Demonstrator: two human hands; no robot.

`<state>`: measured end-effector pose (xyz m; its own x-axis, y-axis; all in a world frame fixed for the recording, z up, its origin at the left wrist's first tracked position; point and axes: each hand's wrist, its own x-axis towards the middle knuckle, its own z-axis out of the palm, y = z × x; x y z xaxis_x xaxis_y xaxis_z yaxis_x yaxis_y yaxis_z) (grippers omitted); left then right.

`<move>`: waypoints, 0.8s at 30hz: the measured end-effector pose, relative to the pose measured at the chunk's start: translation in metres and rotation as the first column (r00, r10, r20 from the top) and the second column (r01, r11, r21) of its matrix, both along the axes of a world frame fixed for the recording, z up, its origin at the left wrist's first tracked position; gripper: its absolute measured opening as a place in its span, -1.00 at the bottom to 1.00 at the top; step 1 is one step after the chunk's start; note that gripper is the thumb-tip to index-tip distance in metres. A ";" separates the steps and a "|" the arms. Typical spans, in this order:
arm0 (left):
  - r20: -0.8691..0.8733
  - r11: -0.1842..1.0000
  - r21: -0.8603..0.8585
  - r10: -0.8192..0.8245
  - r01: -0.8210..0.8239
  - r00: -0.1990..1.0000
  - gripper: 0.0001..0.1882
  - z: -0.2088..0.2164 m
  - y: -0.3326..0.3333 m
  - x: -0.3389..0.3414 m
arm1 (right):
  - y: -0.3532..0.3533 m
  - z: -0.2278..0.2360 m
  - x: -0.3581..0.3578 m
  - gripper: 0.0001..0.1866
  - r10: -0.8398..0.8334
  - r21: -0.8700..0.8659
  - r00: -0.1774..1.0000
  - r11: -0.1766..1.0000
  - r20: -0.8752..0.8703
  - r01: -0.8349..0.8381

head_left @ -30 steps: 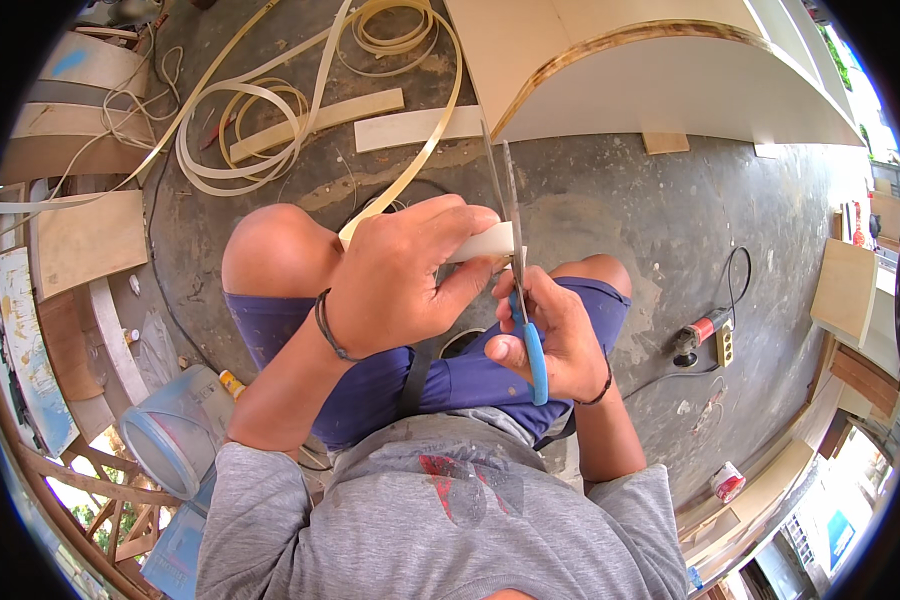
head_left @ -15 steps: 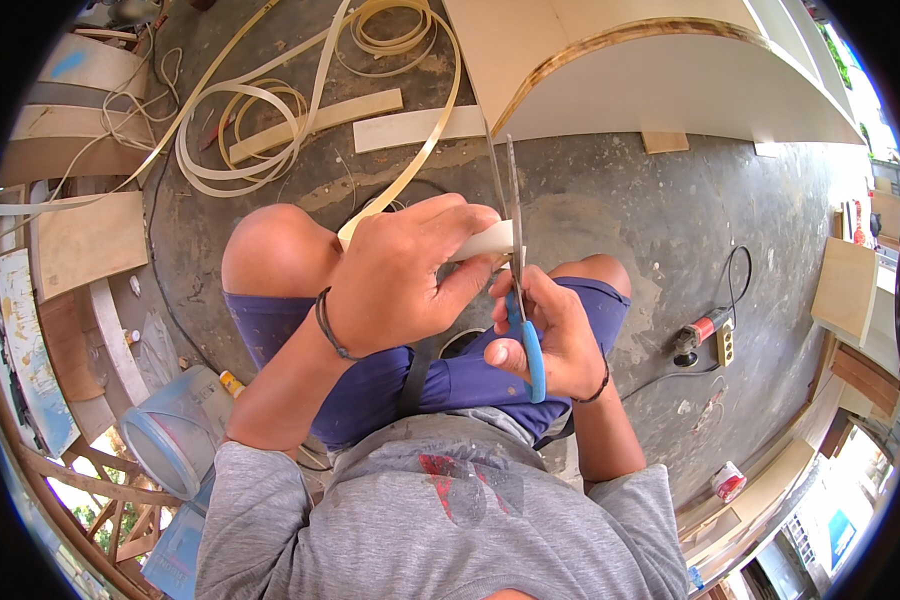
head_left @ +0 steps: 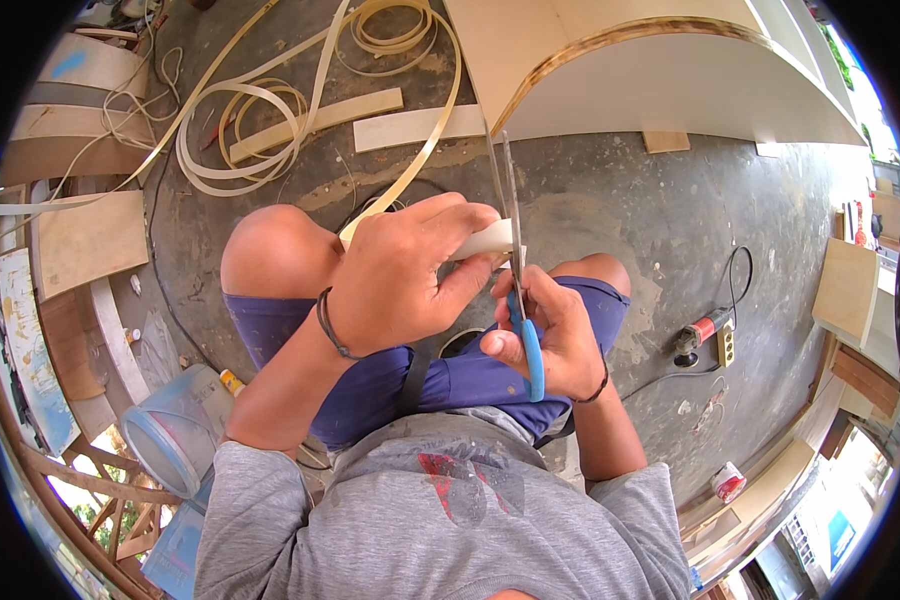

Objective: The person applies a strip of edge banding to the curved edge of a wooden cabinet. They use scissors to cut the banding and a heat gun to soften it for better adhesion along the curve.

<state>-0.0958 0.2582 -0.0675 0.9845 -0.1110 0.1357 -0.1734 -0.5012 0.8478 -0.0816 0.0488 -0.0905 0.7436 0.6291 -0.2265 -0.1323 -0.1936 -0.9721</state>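
Observation:
Between thumb and fingers, my left hand (head_left: 400, 270) pinches a pale flat strip of edge banding (head_left: 488, 240) whose end points right. The strip's long tail passes behind the hand and up to loose coils on the floor. My right hand (head_left: 555, 335) grips blue-handled scissors (head_left: 533, 350), with the thumb and fingers around the handles. Their long metal blades point away from me and are slightly parted. The end of the strip meets the blades just above the right hand's fingers. Part of the far handle is hidden by the fingers.
Coiled banding (head_left: 240, 140) and flat boards (head_left: 420, 128) lie ahead on the concrete floor. A large curved panel (head_left: 660, 85) stands at the far right. To my right are a red-and-black power tool (head_left: 705, 332) and a power strip (head_left: 726, 345). A translucent bucket (head_left: 175, 425) stands at left.
The scissor blades' tips have shifted slightly left and spread a little. The left hand and the strip have hardly moved.

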 end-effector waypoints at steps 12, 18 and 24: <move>0.007 1.000 0.003 -0.011 0.011 1.000 -0.69 0.001 0.000 -0.001 | 0.000 0.006 -0.003 -0.45 -0.009 -0.039 1.000 0.999 0.007 0.009; 0.028 1.000 0.000 -0.009 0.009 1.000 -0.70 0.001 -0.002 -0.002 | -0.001 0.006 -0.006 -0.47 -0.029 -0.028 0.999 0.999 0.026 0.029; 0.025 1.000 0.026 -0.018 0.017 1.000 -0.70 0.001 -0.001 -0.002 | -0.003 0.006 -0.008 -0.49 -0.028 -0.060 1.000 0.998 0.004 0.029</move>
<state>-0.0977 0.2572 -0.0663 0.9787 -0.1317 0.1576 -0.2036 -0.5197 0.8297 -0.0899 0.0462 -0.0849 0.7617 0.5932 -0.2607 -0.1356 -0.2475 -0.9594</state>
